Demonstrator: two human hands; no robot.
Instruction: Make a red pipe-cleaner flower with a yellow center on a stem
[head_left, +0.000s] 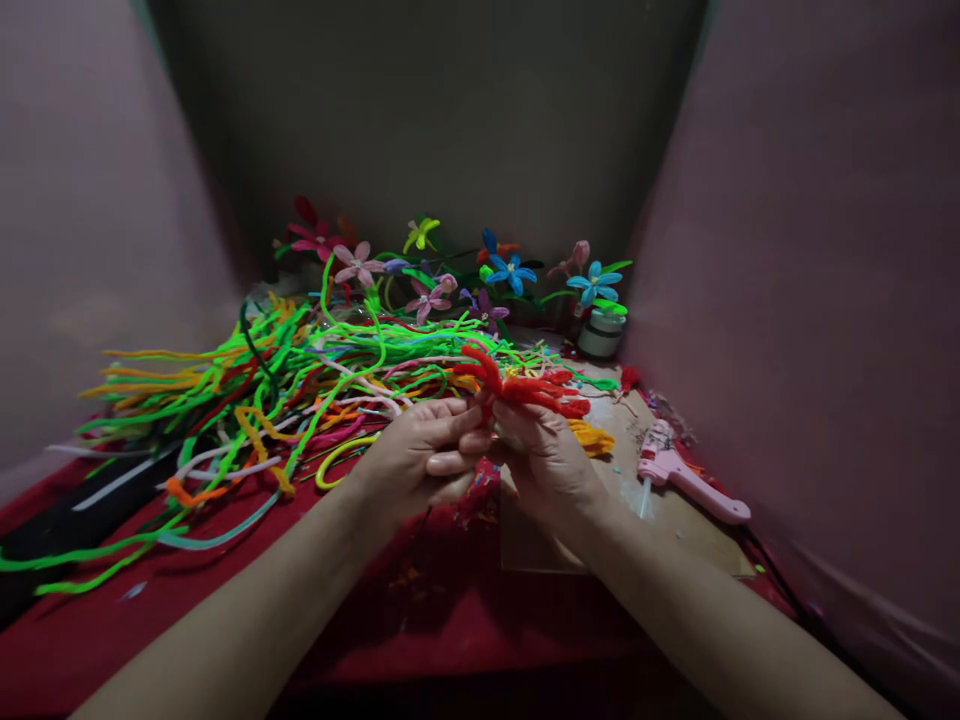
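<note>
Between my two hands is a red pipe-cleaner flower (pixel 544 392), its looped petals sticking up and out to the right. My left hand (pixel 424 448) pinches its base from the left with thumb and fingers. My right hand (pixel 544 455) grips it from the other side, fingers closed just under the petals. The fingertips nearly meet, and they hide the lower part of the flower. Just beyond my right hand lies a bunch of yellow-orange pipe cleaners (pixel 592 438).
A heap of loose pipe cleaners (pixel 360 350), mostly green, spreads across the left. Finished flowers (pixel 511 272) stand along the back, with a small jar (pixel 602 332) at right. A pink glue gun (pixel 690 475) rests on a board (pixel 540 540) over the red cloth (pixel 420 640). Walls rise at both sides.
</note>
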